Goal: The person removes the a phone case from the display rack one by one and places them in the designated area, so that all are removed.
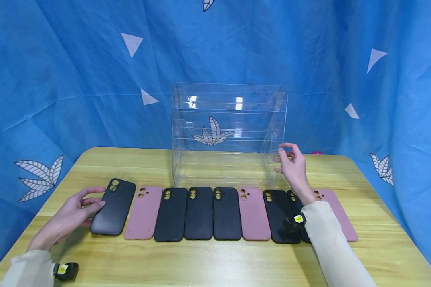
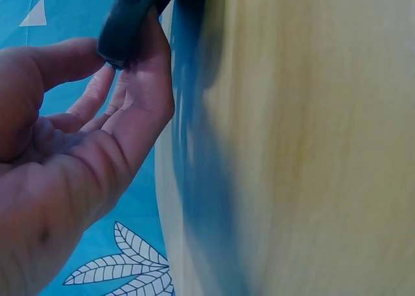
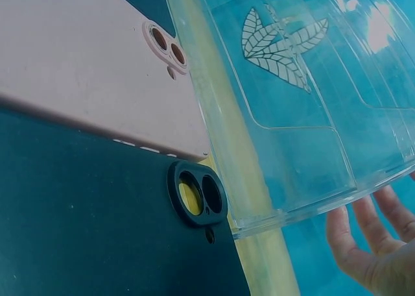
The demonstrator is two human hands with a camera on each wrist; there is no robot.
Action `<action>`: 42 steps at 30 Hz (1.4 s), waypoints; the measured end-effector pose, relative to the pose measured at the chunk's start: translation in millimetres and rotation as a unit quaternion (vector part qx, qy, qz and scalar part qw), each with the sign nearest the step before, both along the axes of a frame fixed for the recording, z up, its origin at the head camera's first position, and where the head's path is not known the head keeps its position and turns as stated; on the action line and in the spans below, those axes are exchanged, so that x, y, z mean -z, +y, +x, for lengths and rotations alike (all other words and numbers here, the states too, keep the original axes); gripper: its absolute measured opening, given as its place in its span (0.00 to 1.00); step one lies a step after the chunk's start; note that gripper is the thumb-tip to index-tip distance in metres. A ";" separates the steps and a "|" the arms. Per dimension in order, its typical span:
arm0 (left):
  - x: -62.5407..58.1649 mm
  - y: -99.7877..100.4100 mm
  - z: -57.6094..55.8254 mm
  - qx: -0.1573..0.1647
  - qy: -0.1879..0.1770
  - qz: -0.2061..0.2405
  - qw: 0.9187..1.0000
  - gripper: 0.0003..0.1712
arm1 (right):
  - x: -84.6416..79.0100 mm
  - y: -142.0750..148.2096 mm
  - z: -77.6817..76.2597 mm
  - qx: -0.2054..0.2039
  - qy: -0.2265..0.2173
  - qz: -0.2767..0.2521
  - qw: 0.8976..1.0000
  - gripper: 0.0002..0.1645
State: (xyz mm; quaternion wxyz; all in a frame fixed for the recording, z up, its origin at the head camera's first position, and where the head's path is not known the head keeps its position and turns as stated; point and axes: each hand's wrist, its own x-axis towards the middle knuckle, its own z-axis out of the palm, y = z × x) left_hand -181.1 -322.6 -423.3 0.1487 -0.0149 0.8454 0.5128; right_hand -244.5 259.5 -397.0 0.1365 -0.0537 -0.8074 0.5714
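Observation:
At the left end of a row of phone cases, my left hand (image 1: 72,215) pinches a black phone case (image 1: 114,209) by its left edge, thumb on top and fingers beneath. The left wrist view shows the end of this black case (image 2: 126,33) between thumb and forefinger. My right hand (image 1: 292,165) is at the right side of a clear acrylic rack (image 1: 222,157) with several tiers. In the right wrist view its fingertips (image 3: 338,223) touch the rack's side wall, the fingers slightly bent. The thumb is out of that view.
Beside the held case, pink cases (image 1: 143,213) and black cases (image 1: 198,213) lie in a row along the wooden table (image 1: 215,263). My right forearm (image 1: 330,243) passes over the row's right end, partly covering a black case. A blue patterned curtain (image 1: 75,79) hangs behind.

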 end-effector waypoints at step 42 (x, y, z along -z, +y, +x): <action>-21.8 24.1 0.4 0.020 0.185 -0.228 0.956 0.26 | 0.1 0.6 3.0 -0.015 -0.016 0.012 1.000 0.33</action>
